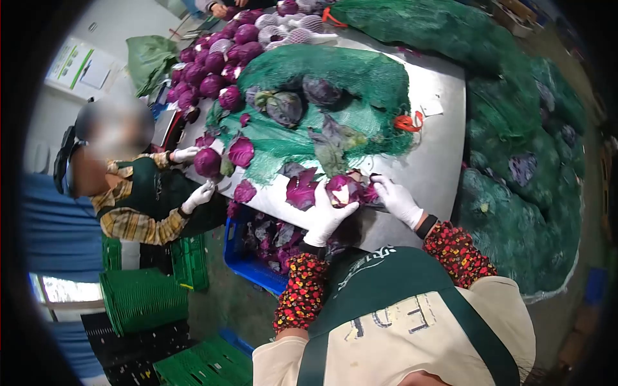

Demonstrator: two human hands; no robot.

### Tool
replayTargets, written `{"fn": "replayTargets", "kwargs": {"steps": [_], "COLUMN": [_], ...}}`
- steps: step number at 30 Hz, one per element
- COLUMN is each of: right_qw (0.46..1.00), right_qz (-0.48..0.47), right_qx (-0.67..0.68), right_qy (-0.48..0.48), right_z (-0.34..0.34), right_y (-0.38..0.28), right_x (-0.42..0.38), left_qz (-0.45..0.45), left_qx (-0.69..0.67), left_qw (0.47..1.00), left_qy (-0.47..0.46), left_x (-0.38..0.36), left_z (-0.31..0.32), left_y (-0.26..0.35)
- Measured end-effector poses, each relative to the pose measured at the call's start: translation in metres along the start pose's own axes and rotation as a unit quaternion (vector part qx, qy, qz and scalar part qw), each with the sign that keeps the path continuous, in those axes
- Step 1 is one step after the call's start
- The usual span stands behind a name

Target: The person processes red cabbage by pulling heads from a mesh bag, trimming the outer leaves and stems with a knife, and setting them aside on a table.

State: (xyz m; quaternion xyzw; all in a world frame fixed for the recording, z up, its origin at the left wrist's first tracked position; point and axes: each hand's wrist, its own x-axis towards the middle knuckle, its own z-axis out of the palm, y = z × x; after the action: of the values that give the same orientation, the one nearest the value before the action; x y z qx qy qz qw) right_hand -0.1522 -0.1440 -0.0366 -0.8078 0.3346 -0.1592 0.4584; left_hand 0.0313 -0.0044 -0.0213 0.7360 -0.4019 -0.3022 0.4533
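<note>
Your left hand (327,217), white-gloved, was cupped w/ fingers curled round the red cabbage (343,190), gripping it at the table (438,161) edge; your right hand (397,199) lay just beside it on the other side, fingers fairly flat on loose purple leaves, can't tell if it gripped anything; below your left hand sat a blue crate (248,260) of trimmings; beyond both hands lay a green net sack (335,83) w/ cabbages; far left, a co-worker's gloved hands (196,196) held another cabbage (207,162).

Cabbage (342,190) partly hidden by left hand (326,217)
</note>
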Motion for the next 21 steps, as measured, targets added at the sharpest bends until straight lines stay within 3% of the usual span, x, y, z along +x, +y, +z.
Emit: {"fn": "replayTargets", "kwargs": {"steps": [2,4,6,7,10,14,18,20,21], "right_qw": [0.997,0.986,0.979,0.979,0.974,0.974,0.98,0.983,0.959], "right_qz": [-0.032,-0.133,-0.136,-0.135,-0.145,-0.135,-0.098,-0.097,-0.181], "right_qx": [-0.064,-0.097,-0.152,-0.151,-0.173,-0.177,-0.17,-0.154,-0.205], "right_qy": [-0.026,0.022,-0.008,-0.007,-0.025,-0.033,-0.027,0.015,0.079], "right_z": [-0.001,0.001,0.002,0.003,0.006,0.0,0.001,0.011,0.021], "right_y": [-0.017,-0.031,-0.038,-0.038,-0.036,-0.036,-0.036,-0.025,-0.004], "right_x": [-0.001,-0.001,0.004,0.006,0.012,0.01,0.016,0.028,0.043], "left_qz": [-0.028,-0.012,-0.033,-0.014,-0.018,0.002,0.012,0.016,-0.024], "left_qx": [0.028,0.035,0.003,-0.045,0.077,0.012,0.078,0.208,0.256], "left_qw": [0.999,0.999,0.998,0.998,0.995,0.998,0.996,0.978,0.966], "left_qy": [-0.018,-0.018,-0.06,-0.03,-0.056,-0.057,-0.034,0.024,0.014], "left_x": [-0.001,0.005,0.005,0.004,0.012,0.018,0.031,0.038,0.043], "left_z": [-0.005,-0.005,-0.006,-0.001,-0.003,0.0,0.006,0.014,0.016], "left_y": [0.028,0.035,0.049,0.044,0.035,0.027,0.017,0.016,0.022]}}
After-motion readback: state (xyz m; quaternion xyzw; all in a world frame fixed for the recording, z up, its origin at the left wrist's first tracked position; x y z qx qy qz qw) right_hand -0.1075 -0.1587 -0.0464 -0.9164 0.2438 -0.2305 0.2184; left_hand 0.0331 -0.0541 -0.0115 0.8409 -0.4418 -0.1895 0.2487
